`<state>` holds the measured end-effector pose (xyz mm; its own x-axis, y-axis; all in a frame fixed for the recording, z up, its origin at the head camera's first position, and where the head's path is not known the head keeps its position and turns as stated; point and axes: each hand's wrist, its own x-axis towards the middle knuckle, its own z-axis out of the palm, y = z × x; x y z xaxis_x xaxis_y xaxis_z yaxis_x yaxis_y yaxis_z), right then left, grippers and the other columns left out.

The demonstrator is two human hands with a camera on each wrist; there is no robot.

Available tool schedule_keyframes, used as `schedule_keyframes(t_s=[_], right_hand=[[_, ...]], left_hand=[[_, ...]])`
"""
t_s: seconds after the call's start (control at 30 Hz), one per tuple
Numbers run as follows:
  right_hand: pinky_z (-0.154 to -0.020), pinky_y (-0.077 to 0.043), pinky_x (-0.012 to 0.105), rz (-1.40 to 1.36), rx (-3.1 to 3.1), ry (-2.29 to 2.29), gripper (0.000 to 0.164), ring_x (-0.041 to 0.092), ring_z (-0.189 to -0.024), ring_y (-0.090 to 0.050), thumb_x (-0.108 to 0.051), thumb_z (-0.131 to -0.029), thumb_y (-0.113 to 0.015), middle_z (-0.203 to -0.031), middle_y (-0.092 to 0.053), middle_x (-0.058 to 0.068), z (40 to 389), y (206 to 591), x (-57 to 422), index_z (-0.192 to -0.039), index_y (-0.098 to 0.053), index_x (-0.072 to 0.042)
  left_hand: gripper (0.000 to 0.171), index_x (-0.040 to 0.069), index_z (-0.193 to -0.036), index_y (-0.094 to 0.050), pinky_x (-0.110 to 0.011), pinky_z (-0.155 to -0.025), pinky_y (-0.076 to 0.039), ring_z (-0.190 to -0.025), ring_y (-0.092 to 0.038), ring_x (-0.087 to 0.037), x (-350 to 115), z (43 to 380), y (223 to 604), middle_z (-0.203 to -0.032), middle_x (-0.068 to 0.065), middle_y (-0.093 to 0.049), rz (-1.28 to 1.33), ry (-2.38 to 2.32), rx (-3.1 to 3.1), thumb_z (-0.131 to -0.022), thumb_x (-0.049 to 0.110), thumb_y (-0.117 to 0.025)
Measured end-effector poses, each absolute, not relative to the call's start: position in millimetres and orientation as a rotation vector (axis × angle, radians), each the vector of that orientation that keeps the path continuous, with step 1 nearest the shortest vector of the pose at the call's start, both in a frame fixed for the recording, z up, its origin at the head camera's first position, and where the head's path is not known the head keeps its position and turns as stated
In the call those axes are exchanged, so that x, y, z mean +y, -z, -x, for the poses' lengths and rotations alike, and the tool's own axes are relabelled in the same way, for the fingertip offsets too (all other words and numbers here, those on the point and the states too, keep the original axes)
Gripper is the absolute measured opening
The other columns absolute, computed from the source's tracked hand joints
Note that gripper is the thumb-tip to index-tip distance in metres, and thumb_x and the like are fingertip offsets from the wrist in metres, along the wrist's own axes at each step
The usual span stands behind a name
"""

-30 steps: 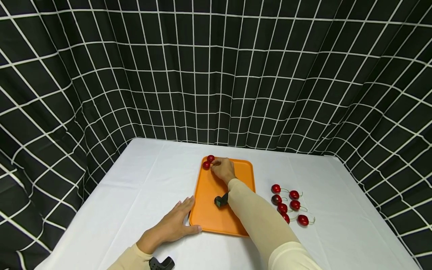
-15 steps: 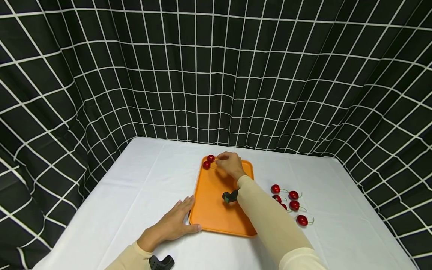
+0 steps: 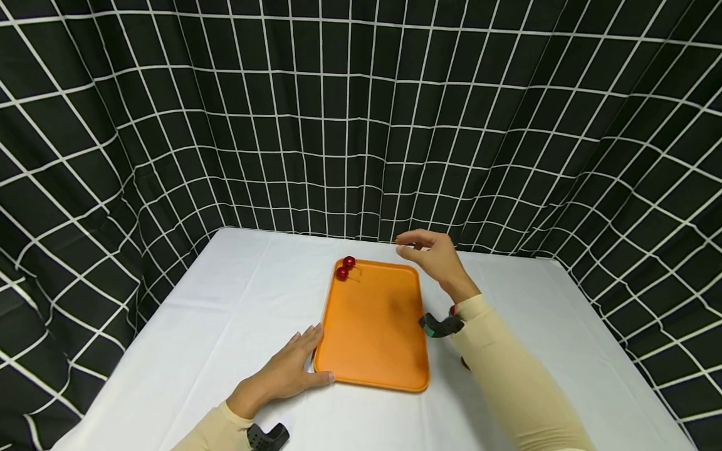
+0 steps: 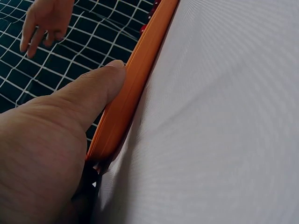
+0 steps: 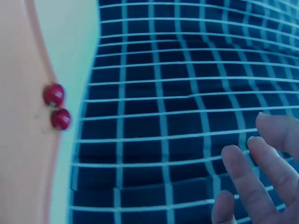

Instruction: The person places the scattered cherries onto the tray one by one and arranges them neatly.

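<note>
An orange tray (image 3: 372, 326) lies on a white-covered table. In its far left corner, two red cherries (image 3: 345, 268) sit side by side, thin stems pointing right; the right wrist view also shows these cherries (image 5: 60, 119). My left hand (image 3: 287, 369) rests at the tray's near left corner, fingers along the left side and thumb at the front edge. The left wrist view shows that thumb (image 4: 98, 86) against the orange rim. Raised above the tray's far right corner, my right hand (image 3: 437, 254) holds nothing, its fingers loosely bent and apart from the thumb.
Right of the tray, my right forearm covers most of the loose cherries; a sliver of one red cherry (image 3: 452, 310) shows by the wrist camera (image 3: 441, 326). A black curtain (image 3: 361, 125) with white grid lines surrounds the table's back and sides.
My right hand has drawn away from the two cherries, moving right and up, and its fingers have spread. The forearm now hides the loose cherries. My left hand stays put.
</note>
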<state>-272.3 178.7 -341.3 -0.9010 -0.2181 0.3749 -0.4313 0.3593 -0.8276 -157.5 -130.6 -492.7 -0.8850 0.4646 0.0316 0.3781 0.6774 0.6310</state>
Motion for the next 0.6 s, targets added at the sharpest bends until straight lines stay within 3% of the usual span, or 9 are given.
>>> schedule_keyframes(t_s=[0.3, 0.47, 0.6], right_hand=[[-0.054, -0.037, 0.027, -0.669, -2.345, -1.497, 0.021, 0.028, -0.076, -0.048, -0.010, -0.088, -0.073, -0.101, -0.068, 0.007, 223, 316, 235, -0.109, -0.073, -0.007], [-0.050, -0.037, 0.029, -0.640, -2.315, -1.466, 0.023, 0.027, -0.067, -0.044, -0.004, -0.088, -0.070, -0.100, -0.065, 0.012, 197, 312, 266, -0.111, -0.071, -0.001], [-0.056, -0.044, 0.026, -0.602, -2.278, -1.506, 0.024, 0.024, -0.068, -0.047, 0.001, -0.088, -0.068, -0.098, -0.063, 0.015, 178, 313, 286, -0.112, -0.069, 0.004]], left_hand=[[0.103, -0.001, -0.151, -0.025, -0.043, -0.117, -0.007, -0.143, -0.016, -0.026, -131, 155, 494, -0.157, -0.011, -0.021, -0.691, -1.018, 2.741, -0.080, 0.062, -0.067], [0.104, 0.001, -0.151, -0.025, -0.043, -0.116, -0.007, -0.143, -0.015, -0.025, -131, 157, 495, -0.157, -0.010, -0.021, -0.685, -1.006, 2.746, -0.080, 0.064, -0.066], [0.105, 0.002, -0.152, -0.024, -0.042, -0.117, -0.007, -0.143, -0.014, -0.023, -131, 158, 495, -0.157, -0.010, -0.020, -0.676, -0.997, 2.751, -0.079, 0.065, -0.066]])
